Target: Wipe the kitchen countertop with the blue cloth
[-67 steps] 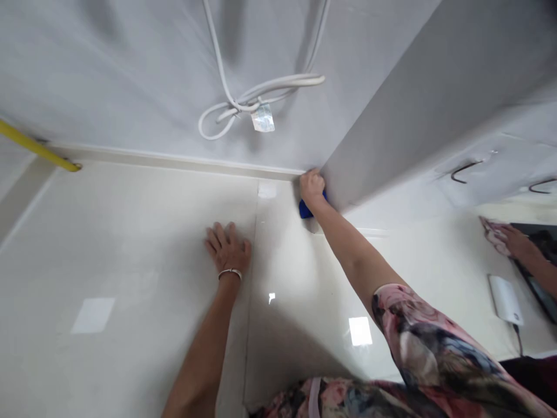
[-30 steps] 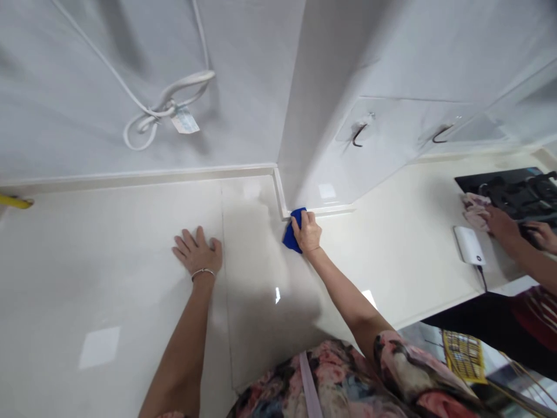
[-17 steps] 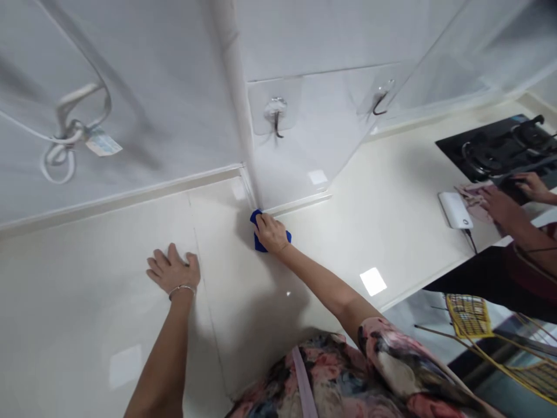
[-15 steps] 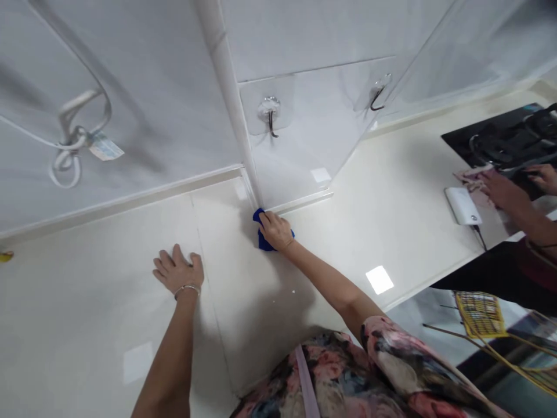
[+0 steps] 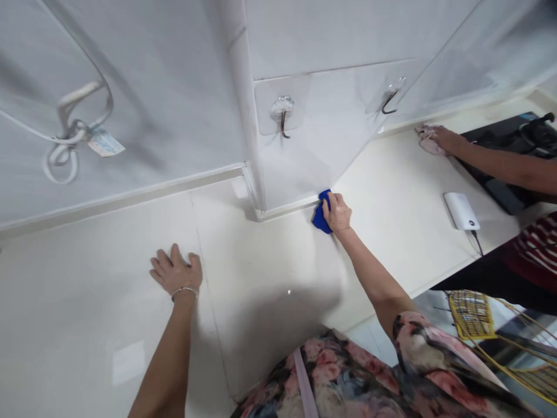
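My right hand (image 5: 337, 212) is closed on a blue cloth (image 5: 321, 215) and presses it against the cream countertop (image 5: 270, 261), right at the foot of the white wall panel (image 5: 313, 145). My left hand (image 5: 176, 271) lies flat on the countertop with its fingers spread, a thin bangle on the wrist. It holds nothing.
Two stick-on hooks (image 5: 282, 113) hang on the wall panel. A coiled white cable (image 5: 69, 139) with a tag hangs at left. A white box (image 5: 461, 211) with a cord lies at right. Another person's hand (image 5: 441, 139) presses a pink cloth (image 5: 426, 139) near a black hob (image 5: 517, 145).
My right hand has slid the blue cloth rightward along the wall's base, from the corner to under the panel. The other person's hand moved to the back of the counter. My left hand stayed put.
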Demonstrator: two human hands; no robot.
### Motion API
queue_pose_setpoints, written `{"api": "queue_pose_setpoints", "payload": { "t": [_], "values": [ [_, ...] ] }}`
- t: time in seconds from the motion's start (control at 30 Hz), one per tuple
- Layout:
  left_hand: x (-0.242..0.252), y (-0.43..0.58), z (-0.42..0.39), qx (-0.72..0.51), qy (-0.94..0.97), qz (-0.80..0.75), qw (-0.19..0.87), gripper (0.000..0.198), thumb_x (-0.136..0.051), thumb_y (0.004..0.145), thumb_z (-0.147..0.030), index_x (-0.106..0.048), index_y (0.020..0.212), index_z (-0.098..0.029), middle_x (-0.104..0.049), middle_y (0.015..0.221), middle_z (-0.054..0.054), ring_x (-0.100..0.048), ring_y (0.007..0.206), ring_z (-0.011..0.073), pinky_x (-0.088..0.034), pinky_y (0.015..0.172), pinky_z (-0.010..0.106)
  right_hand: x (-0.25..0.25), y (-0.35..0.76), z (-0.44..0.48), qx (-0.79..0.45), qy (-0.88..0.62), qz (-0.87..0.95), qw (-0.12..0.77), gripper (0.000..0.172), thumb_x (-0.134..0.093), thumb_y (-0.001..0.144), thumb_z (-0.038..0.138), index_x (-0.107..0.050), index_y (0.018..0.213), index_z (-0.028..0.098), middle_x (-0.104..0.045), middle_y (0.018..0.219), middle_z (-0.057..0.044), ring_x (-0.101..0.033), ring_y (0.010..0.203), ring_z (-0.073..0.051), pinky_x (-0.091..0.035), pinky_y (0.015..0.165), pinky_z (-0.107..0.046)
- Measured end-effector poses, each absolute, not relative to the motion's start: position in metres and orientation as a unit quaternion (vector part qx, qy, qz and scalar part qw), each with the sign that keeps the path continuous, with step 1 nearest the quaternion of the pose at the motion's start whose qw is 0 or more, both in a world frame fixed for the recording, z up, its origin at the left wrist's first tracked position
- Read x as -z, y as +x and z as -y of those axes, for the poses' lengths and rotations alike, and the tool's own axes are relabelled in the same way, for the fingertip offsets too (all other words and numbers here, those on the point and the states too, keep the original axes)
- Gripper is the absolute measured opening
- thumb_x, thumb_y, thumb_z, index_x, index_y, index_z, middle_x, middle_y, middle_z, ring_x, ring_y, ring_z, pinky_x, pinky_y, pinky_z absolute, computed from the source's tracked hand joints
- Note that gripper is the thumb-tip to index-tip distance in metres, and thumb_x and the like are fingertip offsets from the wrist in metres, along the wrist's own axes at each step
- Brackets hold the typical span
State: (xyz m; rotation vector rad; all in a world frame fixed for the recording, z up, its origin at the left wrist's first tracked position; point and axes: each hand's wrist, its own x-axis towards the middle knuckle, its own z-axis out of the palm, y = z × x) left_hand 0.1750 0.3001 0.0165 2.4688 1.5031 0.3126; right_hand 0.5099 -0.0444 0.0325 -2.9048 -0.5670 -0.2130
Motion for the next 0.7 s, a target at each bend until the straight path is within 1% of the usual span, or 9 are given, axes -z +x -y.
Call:
{"api": "queue_pose_setpoints", "payload": {
  "t": [0.1,0.2,0.33,0.43,0.57,0.7],
  "values": [
    [-0.016,0.176,-0.297,-0.123,0.849,-0.505,0.101,0.071,-0.041,0.102,-0.048,-0.043,0.164,-0.012,-0.026,0.176,0.024,-0.013,0.165,0.0416,-0.010,0.133,0.065,-0.035,0.498,0.028,0.075,-0.976,0.186,0.090,0.044,-0.033,0.109,0.034,-0.062,0.134,0.012,-0.063,0.119,-0.016,-0.061,0.089,-0.022,-0.042,0.064,-0.028],
    [-0.015,0.176,-0.295,-0.129,0.851,-0.499,0.104,0.071,-0.040,0.103,-0.047,-0.042,0.164,-0.012,-0.024,0.176,0.024,-0.011,0.166,0.0419,-0.008,0.133,0.065,-0.039,0.475,0.000,0.053,-0.971,0.218,0.082,0.040,-0.034,0.110,0.033,-0.062,0.129,0.011,-0.064,0.118,-0.016,-0.061,0.087,-0.021,-0.040,0.063,-0.027],
    [-0.018,0.179,-0.296,-0.125,0.848,-0.499,0.126,0.072,-0.042,0.102,-0.044,-0.041,0.164,-0.009,-0.023,0.176,0.026,-0.010,0.165,0.0439,-0.007,0.132,0.067,-0.045,0.439,-0.040,0.004,-0.958,0.278,0.074,0.039,-0.035,0.112,0.034,-0.060,0.132,0.012,-0.065,0.122,-0.017,-0.062,0.090,-0.021,-0.041,0.065,-0.026],
    [-0.023,0.181,-0.296,-0.112,0.840,-0.515,0.127,0.073,-0.041,0.101,-0.047,-0.042,0.164,-0.009,-0.024,0.176,0.025,-0.012,0.165,0.0438,-0.008,0.133,0.066,-0.049,0.425,-0.055,-0.017,-0.945,0.316,0.080,0.041,-0.035,0.113,0.035,-0.058,0.138,0.011,-0.065,0.124,-0.017,-0.063,0.092,-0.020,-0.042,0.067,-0.026],
    [-0.029,0.181,-0.298,-0.085,0.832,-0.532,0.133,0.075,-0.040,0.099,-0.052,-0.044,0.163,-0.012,-0.026,0.176,0.023,-0.015,0.165,0.0423,-0.009,0.134,0.062,-0.050,0.442,-0.035,-0.025,-0.940,0.331,0.083,0.041,-0.034,0.113,0.032,-0.058,0.143,0.016,-0.067,0.123,-0.015,-0.063,0.097,-0.021,-0.043,0.071,-0.025],
    [-0.026,0.178,-0.303,-0.082,0.833,-0.533,0.129,0.077,-0.037,0.100,-0.057,-0.045,0.163,-0.014,-0.027,0.176,0.022,-0.016,0.165,0.0426,-0.010,0.133,0.063,-0.048,0.491,0.017,-0.008,-0.967,0.236,0.093,0.044,-0.034,0.112,0.031,-0.058,0.146,0.016,-0.068,0.125,-0.016,-0.063,0.100,-0.022,-0.043,0.071,-0.026]
  ]
}}
